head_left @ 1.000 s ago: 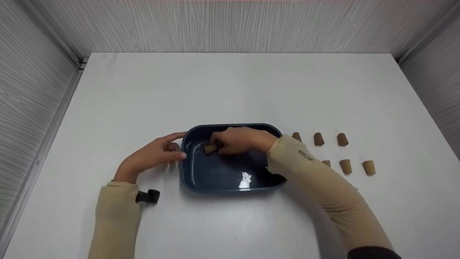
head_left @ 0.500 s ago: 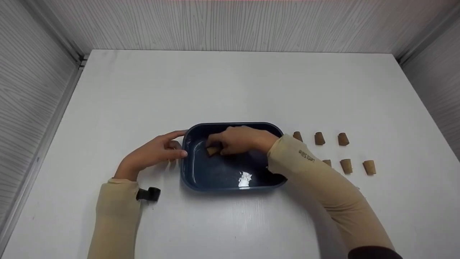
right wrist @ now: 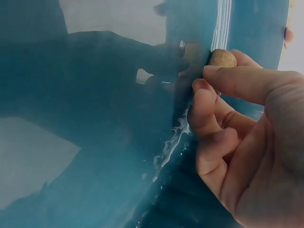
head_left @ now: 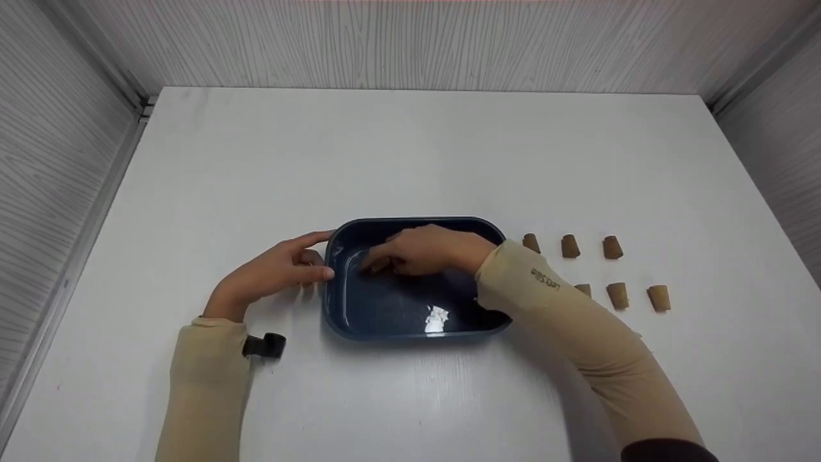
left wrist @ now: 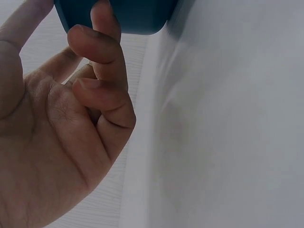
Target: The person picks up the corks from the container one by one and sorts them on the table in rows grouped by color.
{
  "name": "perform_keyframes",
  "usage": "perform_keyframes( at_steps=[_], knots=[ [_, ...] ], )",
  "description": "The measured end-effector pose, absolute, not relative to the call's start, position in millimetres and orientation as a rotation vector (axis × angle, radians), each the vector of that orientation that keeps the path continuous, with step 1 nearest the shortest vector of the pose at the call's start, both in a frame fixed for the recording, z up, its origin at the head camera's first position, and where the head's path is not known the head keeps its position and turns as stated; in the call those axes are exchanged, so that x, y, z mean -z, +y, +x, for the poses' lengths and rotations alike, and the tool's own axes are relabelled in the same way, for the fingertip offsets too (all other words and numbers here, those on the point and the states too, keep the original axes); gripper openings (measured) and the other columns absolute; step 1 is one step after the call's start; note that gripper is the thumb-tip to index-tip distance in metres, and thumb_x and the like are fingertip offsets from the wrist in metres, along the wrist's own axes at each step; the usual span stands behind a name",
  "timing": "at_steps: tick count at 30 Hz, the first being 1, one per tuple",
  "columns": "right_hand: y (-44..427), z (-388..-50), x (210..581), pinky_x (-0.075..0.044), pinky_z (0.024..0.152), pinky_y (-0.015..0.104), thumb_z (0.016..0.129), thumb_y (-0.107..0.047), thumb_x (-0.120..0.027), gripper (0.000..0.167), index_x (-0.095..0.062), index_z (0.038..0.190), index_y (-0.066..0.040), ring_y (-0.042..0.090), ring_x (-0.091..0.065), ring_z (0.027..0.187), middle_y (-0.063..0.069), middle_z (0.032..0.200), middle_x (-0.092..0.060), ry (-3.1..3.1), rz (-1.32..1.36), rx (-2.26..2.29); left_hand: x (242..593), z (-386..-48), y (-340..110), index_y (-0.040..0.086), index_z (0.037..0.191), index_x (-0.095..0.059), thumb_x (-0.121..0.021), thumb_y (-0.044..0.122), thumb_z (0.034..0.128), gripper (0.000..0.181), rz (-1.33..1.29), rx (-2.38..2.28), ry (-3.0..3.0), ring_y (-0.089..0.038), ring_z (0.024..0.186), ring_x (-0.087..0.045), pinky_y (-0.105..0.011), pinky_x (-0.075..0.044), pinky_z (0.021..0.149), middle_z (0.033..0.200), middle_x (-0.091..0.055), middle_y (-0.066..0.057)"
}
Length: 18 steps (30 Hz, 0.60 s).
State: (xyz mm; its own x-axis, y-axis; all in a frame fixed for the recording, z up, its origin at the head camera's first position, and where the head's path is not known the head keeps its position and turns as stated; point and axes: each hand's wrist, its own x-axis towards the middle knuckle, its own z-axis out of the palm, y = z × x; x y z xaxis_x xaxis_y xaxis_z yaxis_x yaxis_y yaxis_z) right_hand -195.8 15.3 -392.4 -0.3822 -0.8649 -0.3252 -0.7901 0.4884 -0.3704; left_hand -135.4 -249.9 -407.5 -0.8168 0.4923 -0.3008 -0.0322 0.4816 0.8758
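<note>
A dark blue rectangular basin (head_left: pixel 410 335) with rounded corners stands on the white table; ripples and a glare suggest water inside. My right hand (head_left: pixel 423 251) reaches into its far left part. In the right wrist view, thumb and forefinger pinch a brown tapered cork (right wrist: pixel 223 58) near the basin's wall, while the other fingers curl loosely. From the head view that cork is hidden by the fingers. My left hand (head_left: pixel 276 273) touches the basin's left side with thumb and forefinger spread apart. Its other fingers bend loosely in the left wrist view.
Several corks stand or lie in two rows right of the basin, including a far-row cork (head_left: pixel 612 248) and a near-row cork (head_left: pixel 658 298). My right sleeve (head_left: pixel 564 321) partly covers them. A black wrist-worn piece (head_left: pixel 266 346) juts from my left sleeve.
The cork, earlier visible beside my right fingertips, has turned and now lies out of sight in the head view. My right forefinger has stretched further left. The left hand stays at the basin.
</note>
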Motion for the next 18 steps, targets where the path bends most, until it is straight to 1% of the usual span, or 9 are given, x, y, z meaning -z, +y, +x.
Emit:
perform_keyframes(
  at_steps=[2,4,6,9,14,16,18],
  knots=[
    [15.9,-196.0,393.0,-0.049,0.083,0.034,0.096,-0.008,-0.054,0.045,-0.054,0.135,-0.032,0.011,-0.059,0.095,-0.010,0.124,-0.065,2.267,-1.352,0.236,406.6,-135.0,-249.9,0.018,0.151,-0.032,-0.064,0.027,0.0935,0.067,0.381,-1.328,2.199,-0.015,0.069,-0.051,-0.029,-0.044,0.066,0.084,-0.059,-0.001],
    [16.6,-196.5,393.9,-0.049,0.083,0.034,0.097,-0.012,-0.055,0.039,-0.054,0.132,-0.030,0.011,-0.059,0.090,-0.006,0.113,-0.067,2.280,-1.344,0.254,405.8,-134.6,-249.6,0.017,0.151,-0.031,-0.064,0.027,0.0934,0.067,0.380,-1.331,2.194,-0.015,0.069,-0.051,-0.029,-0.044,0.066,0.084,-0.060,-0.001],
    [17.1,-196.5,394.4,-0.049,0.077,0.034,0.097,-0.013,-0.055,0.037,-0.054,0.131,-0.029,0.014,-0.055,0.080,-0.003,0.102,-0.066,2.291,-1.344,0.275,405.2,-134.2,-249.3,0.017,0.151,-0.032,-0.064,0.027,0.0933,0.067,0.382,-1.323,2.205,-0.015,0.070,-0.051,-0.029,-0.044,0.067,0.084,-0.059,-0.001],
    [17.8,-196.3,394.5,-0.046,0.070,0.032,0.097,-0.014,-0.056,0.035,-0.054,0.129,-0.028,0.014,-0.051,0.072,-0.002,0.089,-0.060,2.310,-1.362,0.298,405.3,-133.9,-249.3,0.016,0.151,-0.032,-0.064,0.028,0.0932,0.067,0.380,-1.307,2.220,-0.015,0.070,-0.051,-0.029,-0.044,0.069,0.085,-0.059,-0.001],
    [17.6,-194.8,392.9,-0.044,0.064,0.028,0.100,-0.025,-0.053,0.025,-0.057,0.124,-0.027,0.011,-0.050,0.065,-0.003,0.080,-0.057,2.332,-1.387,0.367,406.4,-134.5,-249.8,0.018,0.151,-0.033,-0.064,0.030,0.0933,0.066,0.380,-1.288,2.236,-0.015,0.071,-0.051,-0.030,-0.044,0.070,0.087,-0.059,-0.002],
    [17.3,-194.4,392.6,-0.044,0.062,0.027,0.101,-0.029,-0.051,0.023,-0.058,0.122,-0.026,0.011,-0.049,0.062,-0.003,0.077,-0.056,2.338,-1.399,0.385,406.8,-134.9,-249.7,0.018,0.151,-0.033,-0.064,0.030,0.0933,0.066,0.381,-1.286,2.238,-0.014,0.071,-0.050,-0.030,-0.043,0.070,0.087,-0.060,-0.002],
    [17.6,-193.9,392.7,-0.043,0.060,0.026,0.101,-0.031,-0.051,0.022,-0.058,0.121,-0.026,0.010,-0.049,0.060,-0.003,0.075,-0.056,2.345,-1.406,0.395,407.3,-135.3,-249.3,0.018,0.151,-0.033,-0.064,0.030,0.0932,0.066,0.382,-1.284,2.237,-0.014,0.071,-0.051,-0.030,-0.044,0.069,0.088,-0.060,-0.002]
  ],
)
